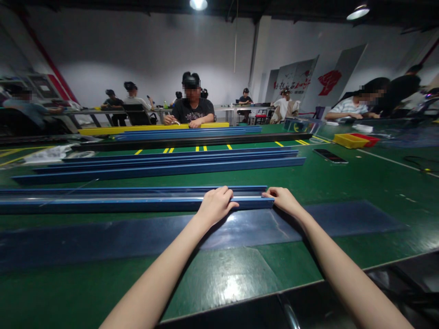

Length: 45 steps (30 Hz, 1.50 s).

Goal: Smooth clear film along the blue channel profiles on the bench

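A near blue rail lay lengthwise on the green tabletop, running in from the left edge of the view and ending in front of the person. The left hand sat on top of this rail close to its right end, its fingers pressed together and curled over the far edge, with the thumb against the near side. The right hand was at the very end of the rail, its fingers bent and touching that end. Whether they pinched it or only rested against it could not be told.

On the near side of the rail, touching it, a dark mat stretched past its right end. Beyond the rail lay a stack of blue rails, parallel to it. Farther beyond and to the right of the rail's end were a phone and a yellow tray. A seated person faced the rail from across the tabletop.
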Each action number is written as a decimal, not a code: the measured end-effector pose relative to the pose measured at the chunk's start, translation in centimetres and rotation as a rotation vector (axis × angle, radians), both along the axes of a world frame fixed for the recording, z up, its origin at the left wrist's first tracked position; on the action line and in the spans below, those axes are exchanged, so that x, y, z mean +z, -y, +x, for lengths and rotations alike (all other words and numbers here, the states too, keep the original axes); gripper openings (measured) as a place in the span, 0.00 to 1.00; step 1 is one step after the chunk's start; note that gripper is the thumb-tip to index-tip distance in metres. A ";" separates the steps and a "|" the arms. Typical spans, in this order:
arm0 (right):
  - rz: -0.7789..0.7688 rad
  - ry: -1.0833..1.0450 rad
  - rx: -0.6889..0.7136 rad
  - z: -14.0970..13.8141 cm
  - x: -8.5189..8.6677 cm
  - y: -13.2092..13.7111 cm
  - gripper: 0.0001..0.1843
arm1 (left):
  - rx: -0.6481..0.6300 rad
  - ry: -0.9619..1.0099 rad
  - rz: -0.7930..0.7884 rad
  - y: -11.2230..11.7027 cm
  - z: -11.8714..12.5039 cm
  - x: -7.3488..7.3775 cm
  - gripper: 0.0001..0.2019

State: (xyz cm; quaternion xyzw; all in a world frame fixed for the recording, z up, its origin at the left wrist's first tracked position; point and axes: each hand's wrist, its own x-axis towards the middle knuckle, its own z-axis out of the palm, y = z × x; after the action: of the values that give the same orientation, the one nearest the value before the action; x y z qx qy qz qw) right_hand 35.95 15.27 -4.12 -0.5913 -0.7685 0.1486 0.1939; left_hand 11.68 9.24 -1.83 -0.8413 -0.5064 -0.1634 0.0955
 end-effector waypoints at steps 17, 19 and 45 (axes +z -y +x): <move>0.032 -0.054 -0.027 0.4 1.3 0.6 0.20 | 0.034 -0.077 0.028 0.3 0.4 -0.7 0.13; 0.042 -0.057 -0.034 0.4 1.3 0.7 0.20 | 0.027 -0.090 0.038 0.2 0.4 -0.9 0.13; 0.253 -0.093 0.146 -0.9 2.2 2.1 0.22 | -0.035 -0.155 -0.063 -0.2 0.2 -0.1 0.14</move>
State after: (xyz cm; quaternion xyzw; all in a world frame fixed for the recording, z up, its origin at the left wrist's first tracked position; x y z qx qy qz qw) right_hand 35.07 13.20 -1.93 -0.4973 -0.8121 0.0916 0.2912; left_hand 11.86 9.46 -1.94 -0.8628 -0.4875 -0.0832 0.1050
